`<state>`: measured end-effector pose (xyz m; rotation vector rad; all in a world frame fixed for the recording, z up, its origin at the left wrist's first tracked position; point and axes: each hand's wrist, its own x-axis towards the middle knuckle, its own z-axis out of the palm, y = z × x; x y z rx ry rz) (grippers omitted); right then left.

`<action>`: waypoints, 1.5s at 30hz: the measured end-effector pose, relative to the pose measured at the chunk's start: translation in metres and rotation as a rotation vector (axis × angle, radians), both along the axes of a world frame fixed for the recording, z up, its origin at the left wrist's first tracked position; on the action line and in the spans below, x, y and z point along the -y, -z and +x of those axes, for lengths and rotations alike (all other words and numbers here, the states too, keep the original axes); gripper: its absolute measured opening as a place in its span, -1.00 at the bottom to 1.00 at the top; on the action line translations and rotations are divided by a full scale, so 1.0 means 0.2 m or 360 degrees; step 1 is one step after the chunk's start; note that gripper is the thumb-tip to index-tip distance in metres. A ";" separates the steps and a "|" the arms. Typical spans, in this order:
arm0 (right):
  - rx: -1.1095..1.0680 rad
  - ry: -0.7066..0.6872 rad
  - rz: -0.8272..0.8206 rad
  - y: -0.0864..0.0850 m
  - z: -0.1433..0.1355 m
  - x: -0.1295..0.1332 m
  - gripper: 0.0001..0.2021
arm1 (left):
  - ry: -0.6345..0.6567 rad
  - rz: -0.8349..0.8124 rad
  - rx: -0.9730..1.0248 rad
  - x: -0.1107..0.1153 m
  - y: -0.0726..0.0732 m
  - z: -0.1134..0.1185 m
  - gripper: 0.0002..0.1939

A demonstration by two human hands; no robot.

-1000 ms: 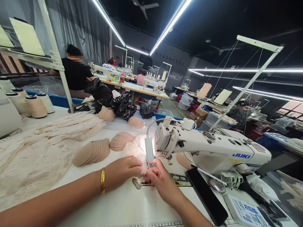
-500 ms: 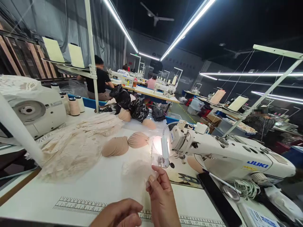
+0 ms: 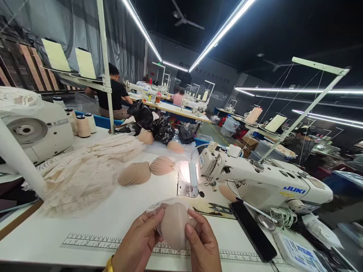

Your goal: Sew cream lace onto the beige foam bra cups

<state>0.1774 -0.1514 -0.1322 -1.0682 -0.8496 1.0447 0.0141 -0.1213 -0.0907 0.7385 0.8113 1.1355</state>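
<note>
A beige rounded cup piece with a pale seam and sheer edging (image 3: 174,224) is between my two hands, above the printed ruler on the table. My left hand (image 3: 144,234) grips its left side with thumb and fingers. On the right side, my right hand (image 3: 202,240) pinches its edge. Stacked beige pads (image 3: 134,173) and a second fanned stack (image 3: 162,166) lie beyond, left of the sewing machine (image 3: 255,177). The machine's lamp lights a pale pad near the needle area.
Sheer lace fabric (image 3: 85,170) is heaped at the left. Black phone (image 3: 252,230), thread snips (image 3: 219,209) and a coiled cable (image 3: 285,218) lie at the right. Thread cones (image 3: 83,126) stand by the left machine. Black bags (image 3: 163,128) lie behind; people sit farther back.
The cup piece now shows between my hands. My left hand has risen and closed on it, and my right hand has moved slightly right and down. The whole view has shifted slightly.
</note>
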 end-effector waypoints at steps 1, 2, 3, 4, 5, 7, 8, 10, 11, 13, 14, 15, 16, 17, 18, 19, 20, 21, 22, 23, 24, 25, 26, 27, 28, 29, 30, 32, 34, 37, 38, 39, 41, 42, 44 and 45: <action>-0.0034 0.0022 -0.0010 0.01 -0.01 -0.01 -0.49 | -0.0070 -0.0097 0.0099 -0.01 0.00 0.01 -0.57; -0.0050 0.0043 -0.0012 0.02 -0.02 -0.01 -0.49 | -0.0142 -0.0216 0.0214 -0.01 0.00 0.01 -0.59; -0.0043 0.0060 -0.0001 0.03 -0.02 0.00 -0.49 | -0.0204 -0.0326 0.0307 -0.01 -0.01 0.02 -0.61; -0.0018 0.0073 0.0021 0.04 -0.03 0.00 -0.50 | -0.0248 -0.0383 0.0352 -0.01 -0.02 0.03 -0.64; 0.0019 0.0084 0.0049 0.05 -0.04 0.01 -0.50 | -0.0278 -0.0405 0.0374 -0.01 -0.03 0.05 -0.66; 0.0098 0.0107 0.0105 0.06 -0.04 0.02 -0.52 | -0.0321 -0.0384 0.0384 -0.01 -0.05 0.07 -0.66; 0.0121 0.0119 0.0124 0.06 -0.03 0.02 -0.52 | -0.0340 -0.0349 0.0373 0.00 -0.07 0.09 -0.64; 0.0086 0.0139 0.0134 0.05 -0.03 0.02 -0.52 | -0.0369 -0.0267 0.0339 0.00 -0.09 0.11 -0.57; 0.0027 0.0144 0.0130 0.05 -0.03 0.01 -0.50 | -0.0378 -0.0238 0.0323 0.00 -0.09 0.11 -0.54; -0.0127 0.0137 0.0096 0.05 -0.03 0.00 -0.46 | -0.0390 -0.0216 0.0306 0.00 -0.10 0.13 -0.52; -0.0205 0.0123 0.0067 0.04 -0.03 0.00 -0.43 | -0.0391 -0.0218 0.0310 -0.01 -0.10 0.13 -0.53; -0.0273 0.0102 0.0036 0.04 -0.04 -0.01 -0.40 | -0.0384 -0.0220 0.0319 -0.01 -0.10 0.13 -0.54; -0.0327 0.0079 0.0009 0.03 -0.04 -0.01 -0.37 | -0.0370 -0.0221 0.0327 -0.01 -0.10 0.14 -0.54; -0.0367 0.0057 -0.0011 0.03 -0.04 -0.01 -0.34 | -0.0349 -0.0218 0.0336 -0.01 -0.10 0.14 -0.53; -0.0396 0.0035 -0.0021 0.02 -0.04 -0.01 -0.31 | -0.0331 -0.0216 0.0344 -0.01 -0.10 0.15 -0.53; -0.0418 0.0017 -0.0025 0.02 -0.04 -0.01 -0.28 | -0.0320 -0.0213 0.0352 -0.01 -0.10 0.15 -0.52; -0.0434 0.0003 -0.0029 0.01 -0.04 -0.01 -0.25 | -0.0320 -0.0215 0.0358 -0.01 -0.10 0.16 -0.51; -0.0443 -0.0006 -0.0036 0.01 -0.04 -0.01 -0.23 | -0.0324 -0.0222 0.0366 -0.01 -0.11 0.16 -0.51; -0.0450 -0.0008 -0.0043 0.01 -0.04 -0.02 -0.21 | -0.0325 -0.0231 0.0377 -0.01 -0.11 0.16 -0.50; -0.0454 -0.0007 -0.0048 0.01 -0.04 -0.02 -0.19 | -0.0317 -0.0240 0.0394 -0.01 -0.12 0.16 -0.50; -0.0453 -0.0001 -0.0049 0.01 -0.04 -0.02 -0.19 | -0.0294 -0.0248 0.0412 -0.01 -0.13 0.16 -0.51; -0.0446 0.0008 -0.0045 0.01 -0.03 -0.02 -0.18 | -0.0255 -0.0257 0.0430 -0.01 -0.14 0.16 -0.51; -0.0433 0.0021 -0.0038 0.02 -0.03 -0.02 -0.17 | -0.0205 -0.0273 0.0444 -0.01 -0.14 0.16 -0.52; -0.0418 0.0035 -0.0029 0.02 -0.03 -0.02 -0.17 | -0.0144 -0.0290 0.0454 -0.01 -0.15 0.16 -0.53; -0.0404 0.0051 -0.0017 0.02 -0.03 -0.02 -0.17 | -0.0074 -0.0305 0.0456 -0.01 -0.15 0.16 -0.54; -0.0391 0.0065 -0.0006 0.03 -0.03 -0.01 -0.17 | -0.0006 -0.0312 0.0449 -0.01 -0.15 0.16 -0.55; -0.0380 0.0074 0.0007 0.03 -0.03 -0.01 -0.18 | 0.0055 -0.0314 0.0432 -0.02 -0.14 0.16 -0.56; -0.0361 0.0065 0.0035 0.04 -0.03 -0.01 -0.25 | 0.0137 -0.0302 0.0381 -0.02 -0.13 0.17 -0.58; -0.0308 0.0041 0.0069 0.03 -0.01 0.00 -0.34 | 0.0168 -0.0292 0.0328 -0.03 -0.13 0.17 -0.56; -0.0162 -0.0044 0.0112 -0.02 0.04 -0.01 -0.48 | 0.0190 -0.0282 0.0247 -0.04 -0.13 0.17 -0.52; -0.0137 -0.0103 0.0103 -0.04 0.06 -0.02 -0.50 | 0.0199 -0.0279 0.0217 -0.05 -0.13 0.17 -0.52; -0.0149 -0.0172 0.0080 -0.07 0.08 -0.03 -0.50 | 0.0215 -0.0274 0.0198 -0.05 -0.13 0.17 -0.52; -0.0284 -0.0299 0.0005 -0.12 0.10 -0.05 -0.49 | 0.0268 -0.0251 0.0211 -0.04 -0.12 0.17 -0.53; -0.0383 -0.0339 -0.0032 -0.14 0.11 -0.05 -0.47 | 0.0294 -0.0236 0.0241 -0.04 -0.12 0.17 -0.52; -0.0555 -0.0364 -0.0098 -0.17 0.10 -0.07 -0.45 | 0.0320 -0.0208 0.0304 -0.03 -0.11 0.18 -0.51; -0.0614 -0.0356 -0.0125 -0.18 0.09 -0.07 -0.44 | 0.0320 -0.0206 0.0321 -0.03 -0.11 0.18 -0.51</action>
